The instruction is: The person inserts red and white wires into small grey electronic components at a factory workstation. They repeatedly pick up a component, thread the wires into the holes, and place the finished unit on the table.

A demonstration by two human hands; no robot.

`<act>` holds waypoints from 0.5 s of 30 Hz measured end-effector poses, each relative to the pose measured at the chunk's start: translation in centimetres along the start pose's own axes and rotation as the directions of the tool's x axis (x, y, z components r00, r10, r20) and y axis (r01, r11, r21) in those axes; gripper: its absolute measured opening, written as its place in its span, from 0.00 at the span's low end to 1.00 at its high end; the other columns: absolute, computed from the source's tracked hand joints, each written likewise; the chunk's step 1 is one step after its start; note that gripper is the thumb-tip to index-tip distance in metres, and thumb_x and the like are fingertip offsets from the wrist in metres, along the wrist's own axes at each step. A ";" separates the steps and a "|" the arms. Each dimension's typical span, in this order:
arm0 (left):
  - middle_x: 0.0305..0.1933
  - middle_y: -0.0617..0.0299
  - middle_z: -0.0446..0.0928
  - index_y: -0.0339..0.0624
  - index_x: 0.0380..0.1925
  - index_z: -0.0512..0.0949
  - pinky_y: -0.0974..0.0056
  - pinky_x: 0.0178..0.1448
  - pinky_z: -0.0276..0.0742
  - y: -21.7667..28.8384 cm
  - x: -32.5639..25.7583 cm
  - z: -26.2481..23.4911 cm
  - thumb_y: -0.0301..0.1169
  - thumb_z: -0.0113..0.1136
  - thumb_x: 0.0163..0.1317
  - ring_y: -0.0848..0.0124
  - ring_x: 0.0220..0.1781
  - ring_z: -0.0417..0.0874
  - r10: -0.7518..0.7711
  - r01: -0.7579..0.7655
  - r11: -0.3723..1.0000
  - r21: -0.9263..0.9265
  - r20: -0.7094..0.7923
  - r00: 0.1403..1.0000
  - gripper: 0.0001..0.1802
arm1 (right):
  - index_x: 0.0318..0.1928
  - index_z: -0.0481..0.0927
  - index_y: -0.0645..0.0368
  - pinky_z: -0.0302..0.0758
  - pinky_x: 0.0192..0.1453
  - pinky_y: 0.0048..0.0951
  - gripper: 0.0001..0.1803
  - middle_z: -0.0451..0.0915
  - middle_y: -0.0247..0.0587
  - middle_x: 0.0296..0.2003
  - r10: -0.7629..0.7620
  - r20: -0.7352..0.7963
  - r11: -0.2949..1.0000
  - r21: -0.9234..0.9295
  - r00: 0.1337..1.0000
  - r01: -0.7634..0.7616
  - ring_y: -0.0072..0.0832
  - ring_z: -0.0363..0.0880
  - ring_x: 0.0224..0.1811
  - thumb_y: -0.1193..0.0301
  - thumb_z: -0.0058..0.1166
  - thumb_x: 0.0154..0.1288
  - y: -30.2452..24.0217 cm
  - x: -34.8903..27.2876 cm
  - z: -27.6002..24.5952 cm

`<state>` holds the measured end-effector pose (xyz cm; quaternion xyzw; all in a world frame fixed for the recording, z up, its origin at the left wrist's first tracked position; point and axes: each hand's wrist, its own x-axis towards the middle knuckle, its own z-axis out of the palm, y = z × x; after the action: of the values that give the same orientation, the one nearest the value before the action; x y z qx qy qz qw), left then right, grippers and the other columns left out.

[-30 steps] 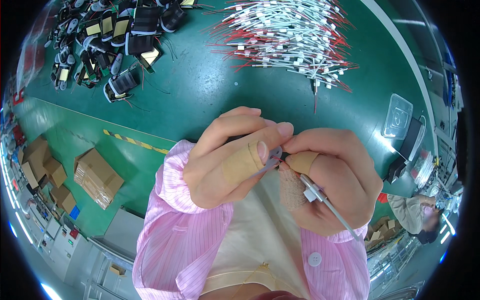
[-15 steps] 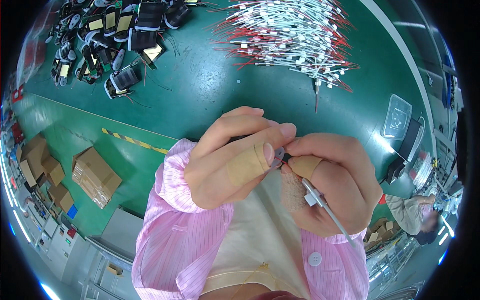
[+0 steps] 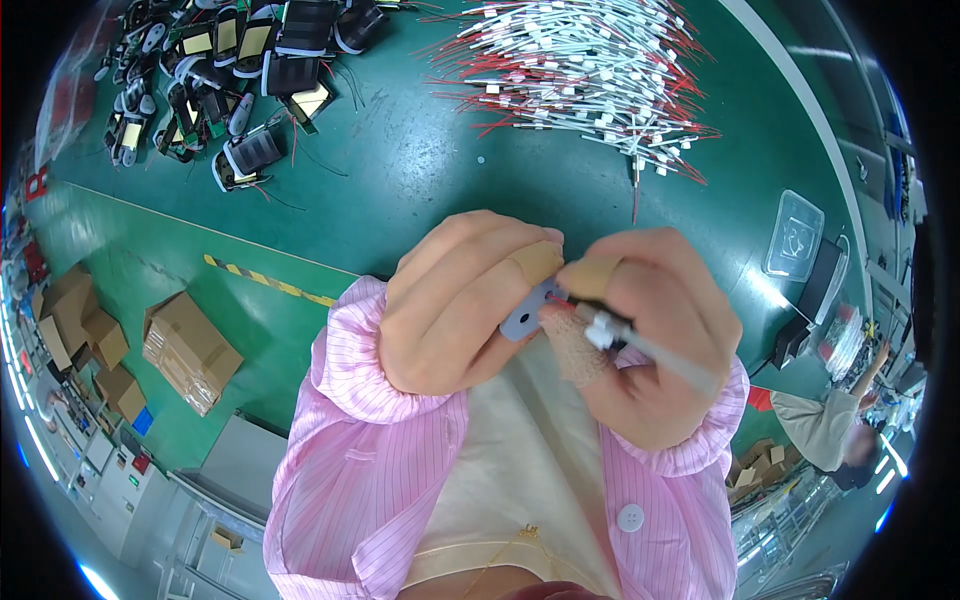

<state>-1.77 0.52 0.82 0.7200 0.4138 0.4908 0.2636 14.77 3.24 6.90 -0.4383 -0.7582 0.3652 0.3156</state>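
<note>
- Head view: small grey flat piece [image 3: 524, 318] is pinched at centre frame, above the person's lap, held up off the green table [image 3: 420, 160].
- Left hand [image 3: 455, 300]: fingers curled shut round the grey piece; taped fingertip pressed on its top edge.
- Right hand [image 3: 650, 340]: fingers closed on a white sleeved wire [image 3: 655, 352] w/ a white tag; its red end is met at the grey piece's right edge. Taped thumb and forefinger are touching the left fingertips.
- Both wrists are covered by pink striped sleeves [image 3: 360, 470]; cream apron [image 3: 520, 470] is seen between them.
- Well beyond the hands, top right on the table: a big heap of white and red wires [image 3: 580, 70].
- Top left: a cluster of black coil parts [image 3: 240, 60] w/ yellow faces.
- Right edge of table: clear plastic box [image 3: 795, 235].
- Floor at left: cardboard boxes [image 3: 190, 350], near a yellow-black tape strip [image 3: 270, 280].
- Another person [image 3: 830, 425] is seen at lower right, apart.
</note>
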 end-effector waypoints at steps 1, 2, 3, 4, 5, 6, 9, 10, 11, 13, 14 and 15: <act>0.43 0.44 0.79 0.26 0.42 0.76 0.57 0.41 0.80 0.0 0.0 0.0 0.20 0.68 0.41 0.50 0.40 0.82 0.005 -0.005 1.000 -0.015 -0.014 1.000 0.23 | 0.31 0.80 0.66 0.74 0.28 0.24 0.09 0.79 0.45 0.32 0.063 0.011 0.997 0.032 0.998 -0.063 0.28 0.79 0.29 0.82 0.66 0.48 -0.5 0.1 -0.3; 0.42 0.44 0.79 0.27 0.42 0.76 0.56 0.41 0.80 -0.1 0.0 0.0 0.20 0.68 0.41 0.50 0.39 0.82 0.009 -0.010 0.999 -0.031 -0.028 1.000 0.24 | 0.32 0.80 0.67 0.74 0.28 0.24 0.09 0.79 0.46 0.32 0.088 0.009 0.993 0.083 0.996 -0.088 0.27 0.79 0.29 0.82 0.66 0.49 -0.7 0.0 -0.5; 0.42 0.44 0.79 0.27 0.42 0.76 0.57 0.41 0.79 -0.1 0.0 -0.1 0.21 0.68 0.44 0.51 0.40 0.81 0.017 -0.017 1.000 -0.010 -0.018 1.000 0.22 | 0.32 0.80 0.68 0.74 0.28 0.23 0.08 0.79 0.46 0.31 0.108 0.010 0.984 0.141 0.994 -0.108 0.27 0.79 0.29 0.82 0.65 0.49 -0.8 -0.1 -0.6; 0.41 0.44 0.79 0.28 0.42 0.76 0.57 0.42 0.78 -0.2 0.0 -0.1 0.21 0.67 0.46 0.52 0.40 0.81 0.024 -0.024 1.000 0.010 -0.009 1.000 0.20 | 0.33 0.80 0.68 0.74 0.28 0.23 0.08 0.79 0.46 0.31 0.091 -0.005 0.972 0.219 0.996 -0.088 0.26 0.79 0.29 0.83 0.65 0.50 -0.6 -0.3 -0.9; 0.40 0.44 0.79 0.28 0.42 0.75 0.57 0.42 0.77 -0.2 0.0 -0.2 0.22 0.66 0.49 0.53 0.40 0.81 0.030 -0.030 0.999 0.030 0.000 1.000 0.19 | 0.33 0.81 0.69 0.74 0.29 0.23 0.08 0.80 0.46 0.30 0.085 -0.009 0.965 0.250 0.996 -0.080 0.26 0.79 0.29 0.83 0.64 0.50 -0.5 -0.4 -1.0; 0.41 0.44 0.79 0.28 0.42 0.75 0.57 0.42 0.77 -0.3 0.0 0.0 0.21 0.66 0.48 0.53 0.40 0.80 0.034 -0.033 0.999 0.031 -0.012 0.999 0.20 | 0.33 0.81 0.69 0.74 0.29 0.22 0.08 0.80 0.47 0.29 0.083 -0.017 0.959 0.274 0.996 -0.075 0.26 0.80 0.28 0.84 0.64 0.51 -0.4 -0.6 -1.2; 0.43 0.45 0.77 0.28 0.43 0.76 0.57 0.43 0.76 -0.3 -0.1 0.3 0.20 0.65 0.42 0.53 0.40 0.79 0.043 -0.042 0.999 0.033 -0.037 0.998 0.23 | 0.34 0.81 0.68 0.75 0.28 0.22 0.09 0.81 0.46 0.28 0.069 -0.006 0.976 0.206 0.998 -0.066 0.28 0.81 0.26 0.83 0.65 0.50 0.2 -1.0 -1.0; 0.45 0.46 0.76 0.28 0.44 0.76 0.57 0.43 0.76 -0.3 -0.1 0.4 0.20 0.65 0.40 0.53 0.40 0.77 0.047 -0.045 0.999 0.030 -0.039 0.998 0.25 | 0.35 0.82 0.66 0.76 0.26 0.23 0.11 0.82 0.45 0.28 0.041 -0.003 0.983 0.180 0.999 -0.039 0.28 0.81 0.24 0.82 0.66 0.49 0.6 -1.0 -0.8; 0.46 0.46 0.75 0.28 0.44 0.77 0.56 0.43 0.75 -0.2 -0.1 0.4 0.19 0.64 0.37 0.53 0.40 0.76 0.050 -0.049 0.998 0.027 -0.041 0.998 0.27 | 0.36 0.82 0.64 0.76 0.24 0.23 0.12 0.82 0.44 0.28 0.012 0.001 0.988 0.154 1.000 -0.012 0.28 0.82 0.23 0.81 0.68 0.48 0.8 -1.0 -0.7; 0.46 0.47 0.74 0.29 0.45 0.77 0.56 0.46 0.73 0.0 0.3 0.0 0.19 0.63 0.35 0.53 0.41 0.75 0.022 -0.022 1.000 0.004 0.004 1.000 0.28 | 0.36 0.82 0.63 0.75 0.24 0.23 0.12 0.81 0.42 0.27 0.023 -0.059 0.992 0.126 0.998 -0.015 0.29 0.81 0.22 0.82 0.67 0.48 1.0 -1.1 -0.4; 0.45 0.48 0.74 0.29 0.46 0.77 0.56 0.47 0.72 0.1 0.4 -0.2 0.19 0.62 0.35 0.53 0.41 0.74 0.009 -0.009 1.000 -0.007 0.027 1.000 0.29 | 0.36 0.82 0.63 0.75 0.24 0.24 0.11 0.81 0.42 0.26 0.037 -0.072 0.996 0.084 0.997 -0.031 0.29 0.80 0.21 0.81 0.66 0.49 0.8 -1.1 -0.5; 0.45 0.48 0.74 0.30 0.46 0.77 0.56 0.47 0.71 0.2 0.4 -0.2 0.19 0.62 0.35 0.53 0.41 0.74 -0.015 0.015 1.000 0.006 0.037 0.999 0.29 | 0.36 0.82 0.63 0.74 0.23 0.24 0.11 0.80 0.42 0.25 0.048 -0.076 0.998 0.052 0.996 -0.044 0.30 0.79 0.21 0.81 0.66 0.49 0.9 -1.0 -0.4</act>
<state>-1.78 0.76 1.28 0.7267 0.4156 0.4740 0.2728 15.91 2.77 6.26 -0.4613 -0.7257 0.3741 0.3472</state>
